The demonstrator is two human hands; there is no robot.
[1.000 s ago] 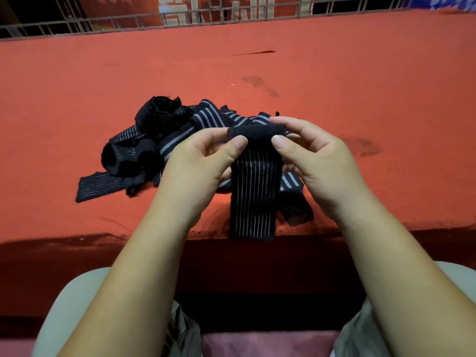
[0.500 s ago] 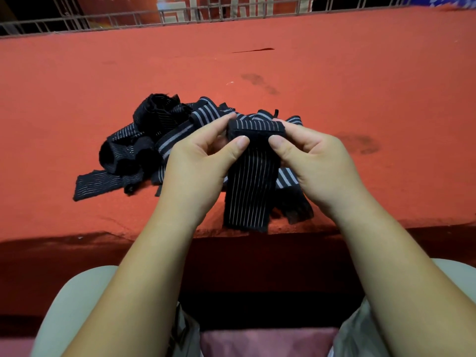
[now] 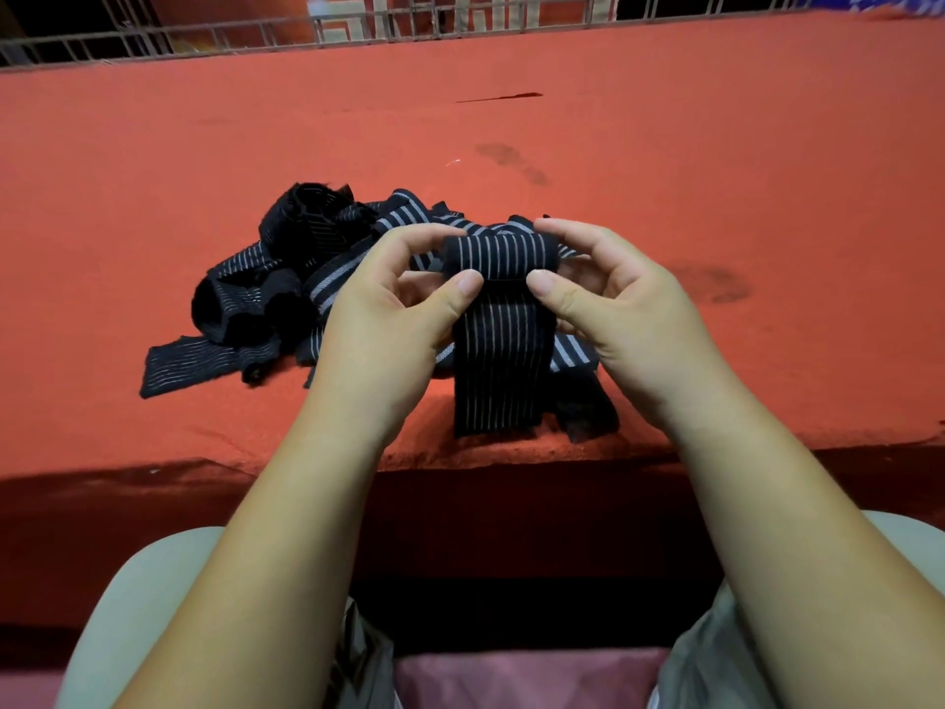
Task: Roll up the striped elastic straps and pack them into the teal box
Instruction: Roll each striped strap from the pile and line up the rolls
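Holding one striped elastic strap [image 3: 498, 360] between them, the left hand [image 3: 388, 319] and the right hand [image 3: 629, 319] meet just above the near edge of the desk [image 3: 716, 171]. The upper end of this strap is wound into a small roll [image 3: 498, 255], which lies crosswise. The grip of each hand is clamped on the roll. The thumb presses from the near side and the fingers curl over the far side, the left hand at the left end and the right hand at the right end. The unrolled part hangs down from the roll, and its lower end reaches the desk edge. Behind the hands and to the left, the other straps [image 3: 286, 294] lie in a loose heap on the red cloth of the desk, some of them partly coiled. A metal railing [image 3: 204, 35] runs along the far edge.
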